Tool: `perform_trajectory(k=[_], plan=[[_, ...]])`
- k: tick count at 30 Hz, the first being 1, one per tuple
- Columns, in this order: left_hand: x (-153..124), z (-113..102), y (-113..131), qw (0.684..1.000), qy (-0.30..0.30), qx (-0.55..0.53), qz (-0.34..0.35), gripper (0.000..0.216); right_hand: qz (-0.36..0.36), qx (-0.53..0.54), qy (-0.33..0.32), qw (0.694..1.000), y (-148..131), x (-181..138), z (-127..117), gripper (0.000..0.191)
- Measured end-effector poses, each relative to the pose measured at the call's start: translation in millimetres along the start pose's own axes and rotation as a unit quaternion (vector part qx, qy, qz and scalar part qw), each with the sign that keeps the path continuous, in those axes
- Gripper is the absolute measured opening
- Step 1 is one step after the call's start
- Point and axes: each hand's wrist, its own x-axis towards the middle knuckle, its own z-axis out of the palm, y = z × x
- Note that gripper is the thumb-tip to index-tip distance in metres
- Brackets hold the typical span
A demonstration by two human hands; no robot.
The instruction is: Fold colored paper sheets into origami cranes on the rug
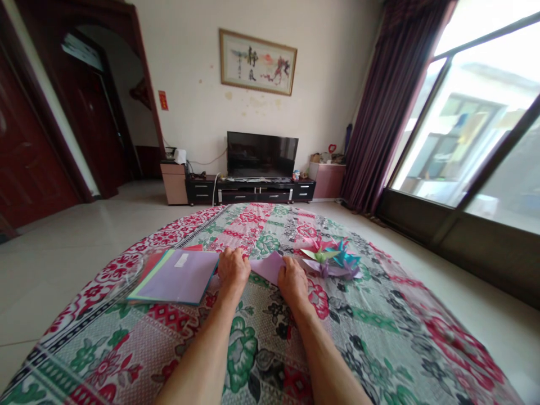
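A folded piece of light purple paper (268, 268) lies low over the cloth between my two hands. My left hand (233, 270), its fingers curled, is closed at the paper's left tip; the fingertips are hidden behind the knuckles. At the right end, my right hand (292, 280) grips the paper with bent fingers. Just left of my left hand lies a stack of coloured paper sheets (179, 278), purple on top, with green, blue and red edges showing. Several folded paper cranes (333, 259) in pink, green, blue and purple sit together right of my right hand.
A floral cloth (371, 349) covers the round table. Beyond it stand a low black TV cabinet (261, 194) and a television (262, 156). Purple curtains (379, 112) and a large window (472, 124) are on the right, a dark red door (34, 146) on the left.
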Motion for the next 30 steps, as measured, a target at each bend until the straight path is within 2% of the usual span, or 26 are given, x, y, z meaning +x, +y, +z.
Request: perform_trajectory(k=[2,4,7,9,12,14,19,24,30], plan=[[-1.5,3.3,6.1,0.998,0.001,-0.043,0.052,0.024,-0.007,-0.019,-0.002,1.0,0.0,-1.2,1.8,0.036],[-3.4,8.1,11.9,0.989,-0.05,-0.09,0.104,0.024,-0.02,-0.028,0.001,0.999,1.1,-1.4,3.1,0.036],[-7.5,14.8,16.4,0.975,-0.139,-0.092,0.146,0.022,-0.023,-0.039,-0.005,0.999,2.0,-1.0,4.3,0.034],[-9.9,17.1,16.6,0.97,-0.159,-0.081,0.162,0.022,-0.013,-0.048,-0.007,0.999,1.0,-1.1,4.0,0.035],[-12.3,17.8,15.6,0.97,-0.151,-0.074,0.173,0.021,-0.006,-0.061,0.024,0.998,-1.8,-3.2,1.4,0.041],[-13.6,17.1,15.0,0.971,-0.147,-0.072,0.177,0.02,-0.03,-0.062,0.041,0.997,-2.8,-5.2,-0.8,0.043],[-18.8,12.8,13.5,0.966,-0.146,-0.074,0.201,0.023,-0.099,-0.08,-0.019,0.992,0.4,-7.3,-0.5,0.024],[-20.4,11.9,8.7,0.965,-0.147,-0.058,0.21,0.032,-0.096,-0.088,-0.026,0.991,4.3,-5.9,3.9,0.024],[-9.2,16.9,-4.7,0.97,-0.162,-0.07,0.169,0.038,-0.083,-0.083,-0.031,0.993,5.4,-5.8,5.9,0.025]])
